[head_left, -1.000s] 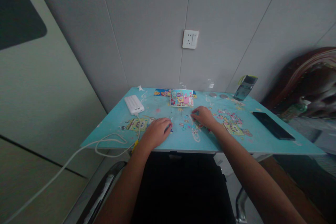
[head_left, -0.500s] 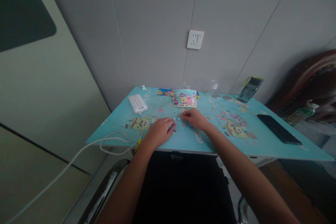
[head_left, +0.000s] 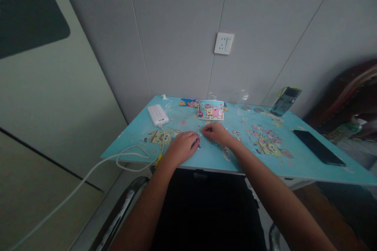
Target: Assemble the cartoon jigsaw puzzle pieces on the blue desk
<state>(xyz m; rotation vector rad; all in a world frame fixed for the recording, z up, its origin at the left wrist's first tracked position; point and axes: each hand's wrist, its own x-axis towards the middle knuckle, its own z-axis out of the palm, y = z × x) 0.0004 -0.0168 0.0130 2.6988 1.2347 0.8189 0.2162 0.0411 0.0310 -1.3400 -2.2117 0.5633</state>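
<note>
The right hand (head_left: pixel 216 133) has moved left to just beside the curled left hand (head_left: pixel 183 148), fingertips pinched, though I cannot tell whether either holds anything, apparently arranging pieces (head_left: pixel 200 135), which calls for fine alignment, tiny and blue-and-pink between them, left of centre on the table (head_left: pixel 132 138).

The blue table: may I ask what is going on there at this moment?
Someone is busy with small colourful pieces on the blue table. The left hand rests on the tabletop, and the right hand has its fingertips close together just beside it; whether either holds a piece is too small to tell. Beyond the hands is a picture card. A white power bank lies on the left, with a dark bottle and a flat black device on the right.
</note>
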